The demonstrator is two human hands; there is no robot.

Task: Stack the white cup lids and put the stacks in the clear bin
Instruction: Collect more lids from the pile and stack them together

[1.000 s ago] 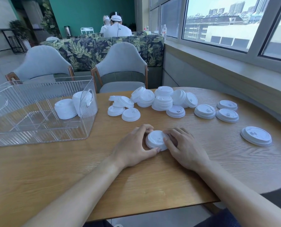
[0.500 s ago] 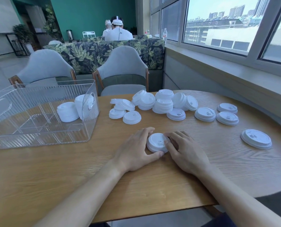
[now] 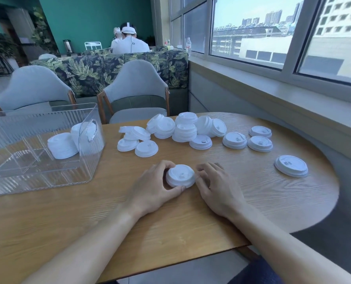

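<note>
A short stack of white lids [image 3: 180, 176] sits on the wooden table [image 3: 211, 222] in front of me. My left hand [image 3: 156, 187] grips it, thumb at its near rim and fingers curled round its far left side. My right hand [image 3: 215, 187] lies just right of the stack, its blurred fingertips at or beside the rim. Several loose lids and small stacks [image 3: 182, 130] lie scattered farther back. The clear ribbed bin [image 3: 37, 177] stands at the left with two lid stacks [image 3: 63, 145] inside.
One larger lid [image 3: 291, 166] lies alone at the right. Two grey chairs [image 3: 135, 93] stand behind the table, a window wall runs along the right, and people sit beyond a leaf-patterned sofa [image 3: 109, 68].
My right fingers have drawn back a little from the stack's right rim. My left hand keeps its hold on the stack. The view has shifted slightly.
</note>
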